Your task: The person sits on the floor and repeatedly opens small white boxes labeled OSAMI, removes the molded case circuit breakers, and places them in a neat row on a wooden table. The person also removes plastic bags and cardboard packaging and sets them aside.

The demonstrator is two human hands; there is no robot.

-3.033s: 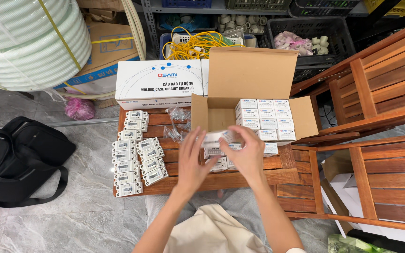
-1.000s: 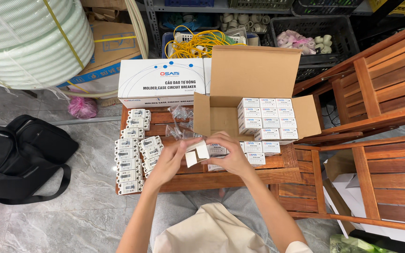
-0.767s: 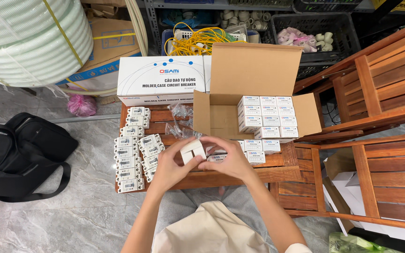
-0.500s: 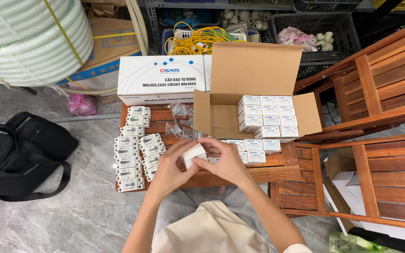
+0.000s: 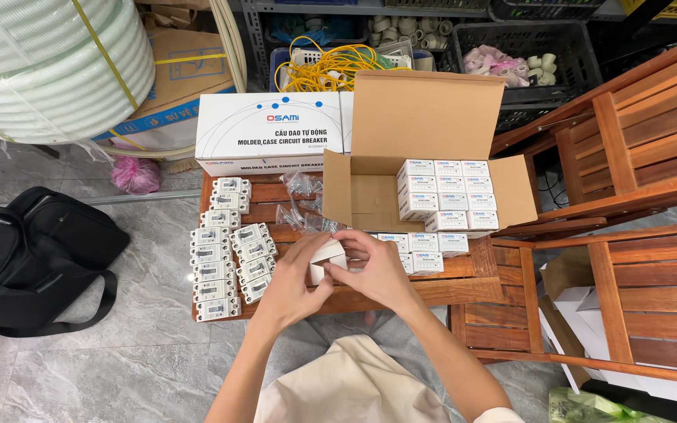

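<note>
Both hands hold one small white carton (image 5: 327,258) over the front of a low wooden table (image 5: 448,288). My left hand (image 5: 298,276) cups it from the left, and my right hand (image 5: 376,266) pinches its right side and flap. An open brown cardboard box (image 5: 425,141) behind them is half filled with stacked small white cartons (image 5: 448,196). More small cartons (image 5: 425,252) lie on the table in front of the box. Left of my hands, several white circuit breakers (image 5: 229,258) lie in rows.
A long white printed box (image 5: 268,133) stands at the table's back left, with crumpled clear plastic bags (image 5: 303,207) near it. A black bag (image 5: 29,258) lies on the grey floor at left. Wooden chairs (image 5: 636,196) crowd the right. A white hose coil (image 5: 48,63) sits top left.
Three seconds ago both hands reached among the cartons beside the box. They have since drawn back toward me with one small carton, turning it and working its flaps.
</note>
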